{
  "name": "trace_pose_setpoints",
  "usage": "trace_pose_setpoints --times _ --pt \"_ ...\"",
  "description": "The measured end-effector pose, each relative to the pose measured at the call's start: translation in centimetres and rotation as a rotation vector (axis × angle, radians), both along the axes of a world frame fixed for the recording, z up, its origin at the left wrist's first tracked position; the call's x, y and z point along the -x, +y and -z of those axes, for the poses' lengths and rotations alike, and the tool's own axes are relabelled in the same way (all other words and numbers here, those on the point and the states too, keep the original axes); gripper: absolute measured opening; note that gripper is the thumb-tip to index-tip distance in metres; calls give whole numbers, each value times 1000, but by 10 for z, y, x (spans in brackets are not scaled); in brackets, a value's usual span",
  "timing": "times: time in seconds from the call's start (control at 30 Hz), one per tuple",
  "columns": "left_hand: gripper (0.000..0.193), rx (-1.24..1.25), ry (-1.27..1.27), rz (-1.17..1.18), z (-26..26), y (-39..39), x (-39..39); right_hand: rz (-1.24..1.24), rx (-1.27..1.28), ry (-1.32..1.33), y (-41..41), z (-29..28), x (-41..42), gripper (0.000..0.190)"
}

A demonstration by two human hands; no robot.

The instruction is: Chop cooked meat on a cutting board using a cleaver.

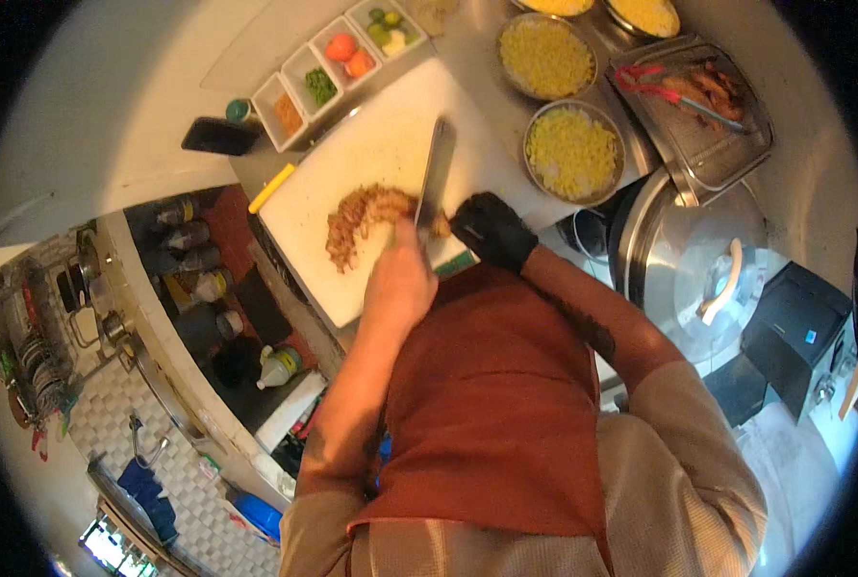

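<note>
My bare left hand (404, 281) grips a large kitchen knife (436, 169), its wide blade pointing away from me over the white cutting board (328, 288). Chopped browned meat (350, 223) lies in a curved heap left of the blade. To the right of the blade, my right hand (492, 227), in a black glove, has its fingers curled on the end of a meat piece (441, 225). The fingertips are partly hidden, and the knife's handle is covered by my left hand.
White tubs (321, 83) with tomatoes, limes and herbs line the board's far edge, near a phone (220, 137) and a yellow-handled tool (272, 189). Bowls of chopped yellow-green food (573, 151) stand right, beside a rack tray (710, 155) with meat and red tongs (652, 88). A lidded pot (689, 281) is nearer.
</note>
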State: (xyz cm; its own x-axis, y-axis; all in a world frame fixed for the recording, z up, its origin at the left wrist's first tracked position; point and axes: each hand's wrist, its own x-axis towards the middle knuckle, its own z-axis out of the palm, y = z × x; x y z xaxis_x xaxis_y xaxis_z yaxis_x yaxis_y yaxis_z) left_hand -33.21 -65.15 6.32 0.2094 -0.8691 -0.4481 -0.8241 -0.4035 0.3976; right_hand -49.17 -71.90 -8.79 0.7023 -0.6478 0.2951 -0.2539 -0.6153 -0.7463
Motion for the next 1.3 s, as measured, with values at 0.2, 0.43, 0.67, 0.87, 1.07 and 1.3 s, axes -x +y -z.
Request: trace_pose_setpoints --times 0.2,0.43,0.67,0.87,1.07,1.3 --pt "34 101 -8 -73 37 10 -3 -26 -41 -68 -6 -7 -10 10" --pt "34 68 14 -78 38 32 7 -4 3 -67 -3 -6 -8 10" --pt "25 73 62 -63 26 27 12 11 -102 -104 -4 -3 -2 11" --pt "25 110 95 -128 13 8 -6 -3 -49 27 -3 -3 -3 16" --pt "23 134 -114 101 -48 29 -121 90 -31 118 20 -23 -15 67" --pt "13 264 -200 38 -12 55 -206 65 -61 185 35 -34 -90 100"
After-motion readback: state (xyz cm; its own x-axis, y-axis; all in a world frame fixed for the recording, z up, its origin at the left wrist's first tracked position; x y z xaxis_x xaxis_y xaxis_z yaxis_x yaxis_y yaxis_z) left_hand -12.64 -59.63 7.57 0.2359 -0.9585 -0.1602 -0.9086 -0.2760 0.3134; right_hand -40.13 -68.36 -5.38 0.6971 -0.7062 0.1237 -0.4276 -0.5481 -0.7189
